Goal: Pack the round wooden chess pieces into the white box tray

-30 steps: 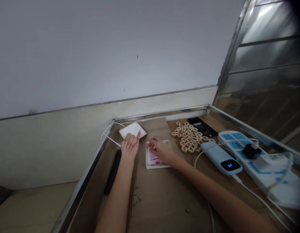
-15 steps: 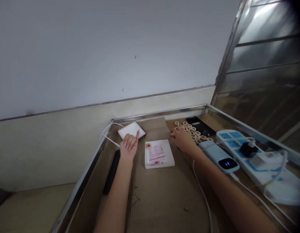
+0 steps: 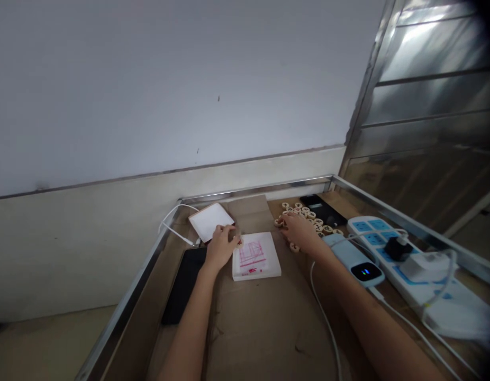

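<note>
my left hand (image 3: pixel 221 246) sits at the far left corner of the white box (image 3: pixel 256 256), fingers curled down onto a single round piece (image 3: pixel 239 243) at that corner; whether they pinch it or just rest on it i cannot tell. the box lies flat on the cardboard (image 3: pixel 261 328), red print showing inside. my right hand (image 3: pixel 301 233) is to the right of the box, palm down and fingers spread loosely over the pile of pieces (image 3: pixel 304 214); i cannot tell if it has one gripped. one piece (image 3: pixel 295 247) lies apart just near of that hand. far left of the box, a white lid (image 3: pixel 210 221) lies flat with a white cable (image 3: pixel 174 225) running past it. a dark phone (image 3: pixel 184 284) lies at the left, along the metal rim (image 3: pixel 126 312). right of the pile: a pale blue power bank (image 3: pixel 356 262), then a power strip (image 3: pixel 407 264) with a black plug in it. a black slab (image 3: pixel 323 209) lies far of the pile.
</note>
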Available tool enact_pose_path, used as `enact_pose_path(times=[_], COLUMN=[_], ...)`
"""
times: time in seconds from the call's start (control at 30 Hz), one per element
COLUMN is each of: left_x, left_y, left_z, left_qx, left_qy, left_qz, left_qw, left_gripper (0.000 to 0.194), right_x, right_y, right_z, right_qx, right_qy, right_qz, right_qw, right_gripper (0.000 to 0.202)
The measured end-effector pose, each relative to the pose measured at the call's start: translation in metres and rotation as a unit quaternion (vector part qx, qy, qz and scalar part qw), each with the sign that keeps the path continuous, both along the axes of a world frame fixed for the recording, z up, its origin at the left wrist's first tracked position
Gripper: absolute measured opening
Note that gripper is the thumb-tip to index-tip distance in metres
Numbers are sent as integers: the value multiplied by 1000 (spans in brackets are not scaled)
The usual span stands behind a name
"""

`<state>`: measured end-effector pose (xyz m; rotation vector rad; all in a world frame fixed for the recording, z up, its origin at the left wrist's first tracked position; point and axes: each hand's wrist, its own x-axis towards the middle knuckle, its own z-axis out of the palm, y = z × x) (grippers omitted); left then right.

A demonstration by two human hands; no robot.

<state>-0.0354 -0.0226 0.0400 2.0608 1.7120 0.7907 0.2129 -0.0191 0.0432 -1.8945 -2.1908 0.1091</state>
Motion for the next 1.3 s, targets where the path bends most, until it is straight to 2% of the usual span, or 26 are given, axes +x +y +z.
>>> enact_pose_path(times=[0.07,0.13,0.33,0.47,0.53,0.63,0.7,0.77,0.93,1.13,1.2,1.3], left_x=[-2,-4,-6,-7,-7,-8,-6,-4,1,6,8,10], left_y=[0,0,3,5,6,8,9,10,11,1,-2,-2], left_z=[-3,-5,-5,-8,-9,-10,-10,-11,-14,-8,-6,-5], left_qx=[-62,-83,-83,-77,-82,-86,-77,-69,-51,-53,-54,-49], left_qy=[28,33,-3,-27,-37,-54,-58,-47,-12,29,54,67], left_qz=[-55,-89,-112,-130,-146,-159,-154,-142,-123,-105,-92,-89], left_qw=[996,992,990,988,985,982,983,986,991,993,993,993], left_gripper=[33,35,27,27,29,31,30,30,32,38,39,34], right_x=[-1,-4,-16,-17,-22,-36,-48,-57,-69,-58,-48,-30], right_y=[-2,-3,3,5,2,-8,-15,-21,-23,-15,-11,-5], right_z=[-2,-7,-22,-14,-6,4,7,5,-4,1,4,1], right_qx=[22,40,93,146,164,136,96,71,73,92,109,128], right_qy=[-27,-48,-80,-40,10,49,30,-7,-44,17,22,-32], right_qz=[-13,-19,-30,-26,13,147,210,224,217,182,139,11], right_qw=[999,998,992,988,986,978,973,972,973,979,984,991], right_gripper=[30,33,27,25,25,23,22,24,29,14,16,25])
